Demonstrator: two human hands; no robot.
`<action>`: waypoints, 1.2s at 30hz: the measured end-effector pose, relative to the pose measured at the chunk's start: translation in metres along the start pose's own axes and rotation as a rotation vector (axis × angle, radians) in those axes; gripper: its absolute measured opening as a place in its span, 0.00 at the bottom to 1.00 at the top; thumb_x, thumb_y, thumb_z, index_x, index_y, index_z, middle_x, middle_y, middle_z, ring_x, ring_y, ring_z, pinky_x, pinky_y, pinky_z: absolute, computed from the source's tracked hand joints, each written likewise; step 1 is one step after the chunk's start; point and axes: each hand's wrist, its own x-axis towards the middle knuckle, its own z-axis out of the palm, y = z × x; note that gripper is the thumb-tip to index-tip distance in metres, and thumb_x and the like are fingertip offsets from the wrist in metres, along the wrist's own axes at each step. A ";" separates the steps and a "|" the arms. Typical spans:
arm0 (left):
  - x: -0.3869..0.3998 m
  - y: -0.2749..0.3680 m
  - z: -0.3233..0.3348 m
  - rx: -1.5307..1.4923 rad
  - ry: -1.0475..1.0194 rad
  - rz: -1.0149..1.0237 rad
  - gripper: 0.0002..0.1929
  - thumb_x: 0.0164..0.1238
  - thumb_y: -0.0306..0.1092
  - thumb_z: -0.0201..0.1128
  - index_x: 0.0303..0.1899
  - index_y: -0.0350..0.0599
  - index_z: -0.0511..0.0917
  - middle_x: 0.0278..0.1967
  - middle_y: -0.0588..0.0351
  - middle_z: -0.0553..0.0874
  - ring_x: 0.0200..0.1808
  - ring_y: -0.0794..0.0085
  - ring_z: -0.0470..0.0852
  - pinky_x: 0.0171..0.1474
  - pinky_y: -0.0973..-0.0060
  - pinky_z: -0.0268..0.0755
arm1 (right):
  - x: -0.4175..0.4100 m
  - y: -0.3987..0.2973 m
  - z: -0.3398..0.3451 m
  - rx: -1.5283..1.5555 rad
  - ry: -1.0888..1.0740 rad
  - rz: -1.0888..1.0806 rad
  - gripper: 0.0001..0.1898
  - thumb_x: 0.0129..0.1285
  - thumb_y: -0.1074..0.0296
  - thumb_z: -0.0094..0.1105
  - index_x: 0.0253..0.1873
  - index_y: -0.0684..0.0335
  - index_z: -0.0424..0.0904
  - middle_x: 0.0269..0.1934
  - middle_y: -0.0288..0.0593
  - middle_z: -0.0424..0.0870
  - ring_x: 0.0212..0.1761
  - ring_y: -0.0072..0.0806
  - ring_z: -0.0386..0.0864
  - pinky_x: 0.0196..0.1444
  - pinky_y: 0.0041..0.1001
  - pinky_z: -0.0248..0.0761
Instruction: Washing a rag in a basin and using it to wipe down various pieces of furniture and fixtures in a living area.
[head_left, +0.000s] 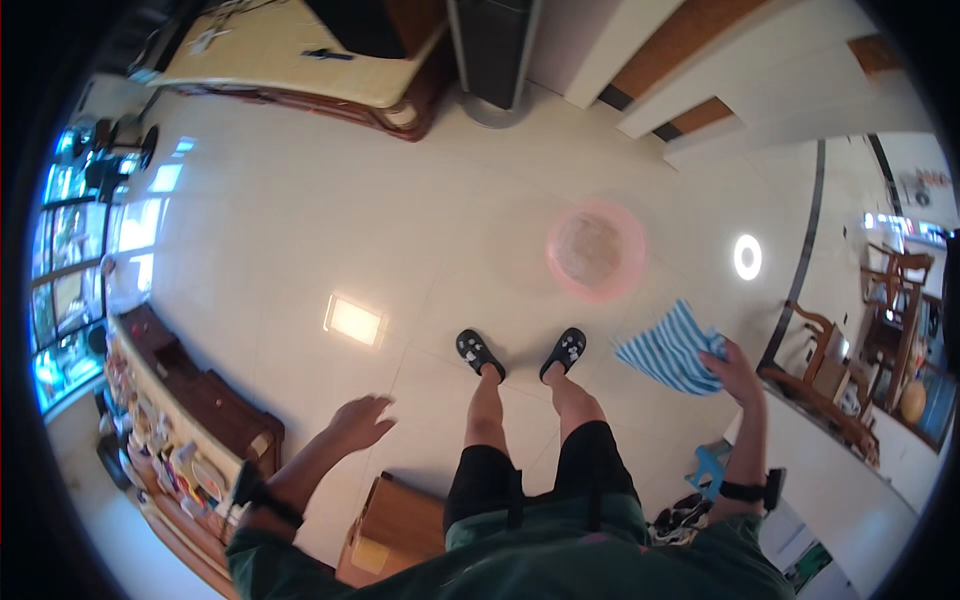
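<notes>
My right hand (731, 371) grips one corner of a blue-and-white striped cloth (671, 351), which hangs spread out to the hand's left. With fingers apart and nothing in it, my left hand (364, 422) is held over the floor at the lower left. Beyond my feet, a round, translucent pink basin (636, 251) stands on the pale tiled floor; its inside looks blurred, and I cannot tell what it holds. Black clogs (480, 352) with small white charms are on my feet, between the two hands.
A stone-topped wooden table (285, 71) and a dark floor-standing unit (493, 56) are at the top. Along the lower left runs a cabinet (202, 397) crowded with items. A wooden stool or box (397, 517) is behind my left side, a blue plastic stool (705, 465) near my right arm.
</notes>
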 end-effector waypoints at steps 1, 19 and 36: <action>-0.004 -0.003 -0.005 0.054 -0.110 -0.021 0.23 0.69 0.48 0.61 0.59 0.46 0.76 0.48 0.45 0.85 0.52 0.51 0.83 0.55 0.57 0.76 | -0.014 0.008 -0.025 -0.039 0.035 0.076 0.19 0.65 0.66 0.67 0.56 0.68 0.77 0.39 0.33 0.84 0.39 0.17 0.79 0.44 0.22 0.74; 0.721 0.186 0.171 -0.092 0.325 0.494 0.26 0.70 0.41 0.63 0.66 0.42 0.71 0.62 0.43 0.76 0.59 0.55 0.79 0.61 0.62 0.72 | 0.467 0.293 0.158 0.578 0.104 -0.155 0.16 0.68 0.62 0.64 0.55 0.62 0.77 0.41 0.37 0.81 0.43 0.23 0.80 0.43 0.29 0.77; 0.854 0.157 0.253 0.502 0.374 0.310 0.41 0.67 0.55 0.62 0.78 0.62 0.53 0.80 0.47 0.43 0.81 0.48 0.43 0.77 0.42 0.38 | 0.585 0.388 0.262 -0.671 0.328 -0.394 0.34 0.63 0.57 0.62 0.74 0.35 0.64 0.80 0.45 0.48 0.79 0.50 0.52 0.73 0.57 0.53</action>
